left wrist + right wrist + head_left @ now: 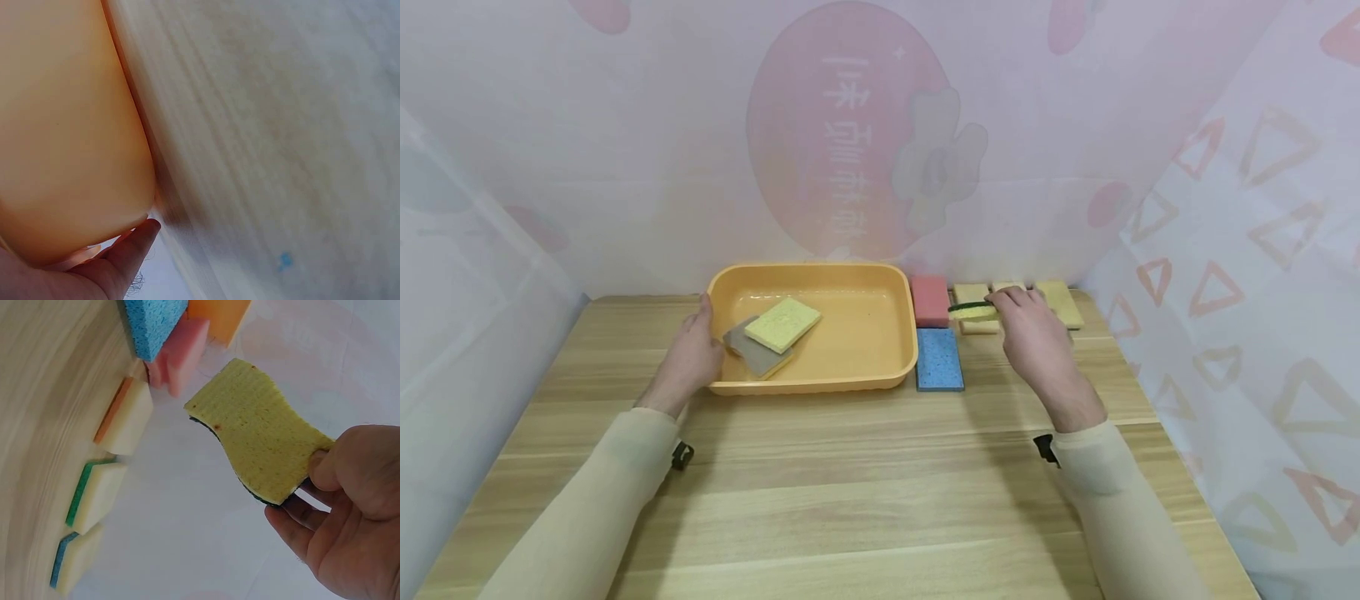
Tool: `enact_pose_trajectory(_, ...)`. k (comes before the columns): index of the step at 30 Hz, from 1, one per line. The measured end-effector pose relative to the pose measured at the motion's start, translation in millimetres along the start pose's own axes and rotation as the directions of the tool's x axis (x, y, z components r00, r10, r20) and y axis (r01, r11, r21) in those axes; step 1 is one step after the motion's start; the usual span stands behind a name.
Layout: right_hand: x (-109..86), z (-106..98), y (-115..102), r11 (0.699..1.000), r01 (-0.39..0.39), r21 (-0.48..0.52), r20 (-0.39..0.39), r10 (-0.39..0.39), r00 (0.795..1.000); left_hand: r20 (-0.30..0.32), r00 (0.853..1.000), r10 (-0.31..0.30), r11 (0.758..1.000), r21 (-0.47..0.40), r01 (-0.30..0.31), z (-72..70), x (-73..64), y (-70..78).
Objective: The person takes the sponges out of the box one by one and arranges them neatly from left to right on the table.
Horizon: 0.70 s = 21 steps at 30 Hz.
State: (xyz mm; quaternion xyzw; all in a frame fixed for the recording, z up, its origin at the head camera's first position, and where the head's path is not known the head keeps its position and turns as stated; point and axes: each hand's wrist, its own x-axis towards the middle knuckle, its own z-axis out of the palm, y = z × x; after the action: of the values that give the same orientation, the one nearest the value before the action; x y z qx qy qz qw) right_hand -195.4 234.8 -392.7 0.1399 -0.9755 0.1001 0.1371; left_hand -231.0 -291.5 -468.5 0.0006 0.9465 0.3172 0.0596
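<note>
My right hand (1032, 333) pinches a yellow scrub sponge (256, 425) with a dark green backing and a waisted outline. In the right wrist view the thumb lies on its yellow face, fingers behind. The sponge is held above the row at the tray's right. My left hand (688, 358) rests against the left outer side of an orange-yellow plastic tray (820, 386), its fingers fairly straight; the left wrist view shows a fingertip at the tray's corner. Inside the tray, a yellow sponge (783, 324) lies partly over a grey-faced sponge (760, 354).
Right of the tray lie a pink sponge (930, 302) and, in front of it, a blue sponge (939, 360). Further right are several pale yellow sponges, including one at the end (1060, 303). A printed curtain (685, 150) borders the wooden table (820, 500).
</note>
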Motion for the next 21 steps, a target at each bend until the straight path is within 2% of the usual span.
enact_pose_trajectory(21, -13.9, 12, 14, 0.995, 0.003, -0.1, 0.067, 0.004, 0.998, 0.012, 1.0, -0.018, 1.0, -0.019, 0.018, 0.6, 0.5, -1.0)
